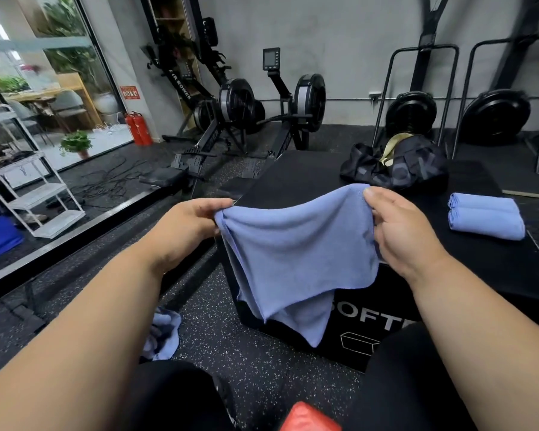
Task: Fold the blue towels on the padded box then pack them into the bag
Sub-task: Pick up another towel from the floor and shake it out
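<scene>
A blue towel hangs in the air in front of the black padded box, its lower corners dangling past the box's front face. My left hand pinches its upper left corner and my right hand pinches its upper right corner. Two folded blue towels lie side by side on the right of the box top. The dark bag sits at the back of the box, partly open with a yellowish strap showing. Another crumpled blue towel lies on the floor by my left forearm.
Rowing machines stand behind the box against the grey wall. Black stands with round fans line the right back. A white shelf rack stands left by the window. Cables lie on the speckled floor. A red object shows at the bottom.
</scene>
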Tool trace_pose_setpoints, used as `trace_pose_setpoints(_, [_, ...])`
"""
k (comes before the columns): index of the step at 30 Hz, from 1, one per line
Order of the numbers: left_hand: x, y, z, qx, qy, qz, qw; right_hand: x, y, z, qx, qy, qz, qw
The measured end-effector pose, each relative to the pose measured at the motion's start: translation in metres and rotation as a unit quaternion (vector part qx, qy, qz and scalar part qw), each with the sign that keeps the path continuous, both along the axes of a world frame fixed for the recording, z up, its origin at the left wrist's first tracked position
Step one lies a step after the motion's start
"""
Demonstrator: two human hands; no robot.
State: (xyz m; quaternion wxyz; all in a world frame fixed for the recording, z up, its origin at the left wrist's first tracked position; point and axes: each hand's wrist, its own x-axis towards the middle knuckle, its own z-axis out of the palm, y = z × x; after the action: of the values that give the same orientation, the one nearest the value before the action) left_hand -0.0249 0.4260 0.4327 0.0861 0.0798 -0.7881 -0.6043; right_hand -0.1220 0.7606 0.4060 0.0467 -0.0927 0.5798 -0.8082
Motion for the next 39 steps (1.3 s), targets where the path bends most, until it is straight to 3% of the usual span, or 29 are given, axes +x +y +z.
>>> trace_pose_setpoints(4, [0.009,-0.004,0.009,-0.237,0.006,-0.003,0.971,-0.007,0.005,-0.002,-0.026,-0.002,0.035,0.999])
trace_pose_setpoints(7, [0.011,-0.011,0.011,-0.287,0.004,0.001,0.958,-0.009,0.01,-0.003,-0.027,0.004,0.046,0.999])
trace_pose_setpoints(12, [0.018,-0.017,0.014,-0.224,-0.021,0.026,0.974,-0.013,0.024,-0.003,0.051,0.006,0.081,0.995])
trace_pose_setpoints(16, [0.014,-0.003,-0.015,0.031,-0.13,0.124,0.983,-0.012,0.02,-0.026,0.115,-0.133,0.201,0.964])
trace_pose_setpoints(19, [0.021,0.007,-0.04,0.101,-0.194,0.128,0.967,0.003,0.011,-0.046,0.186,-0.172,0.239,0.937])
trace_pose_setpoints(25, [0.029,0.011,-0.01,0.126,-0.142,0.103,0.976,-0.001,0.012,-0.048,0.1,-0.18,0.233,0.95])
trace_pose_setpoints(28, [0.023,0.017,0.012,0.122,-0.099,0.092,0.983,-0.004,0.004,-0.047,0.31,-0.134,0.106,0.935])
trace_pose_setpoints(30, [0.02,0.029,0.024,0.124,-0.092,0.071,0.985,0.005,-0.005,-0.046,0.369,-0.071,0.055,0.925])
trace_pose_setpoints(33, [0.012,0.047,0.029,0.115,-0.089,0.06,0.987,0.028,-0.024,-0.035,0.345,0.005,0.094,0.934])
trace_pose_setpoints(39, [0.005,0.059,0.026,0.13,-0.103,0.074,0.983,0.062,-0.054,-0.025,0.286,0.022,0.183,0.94])
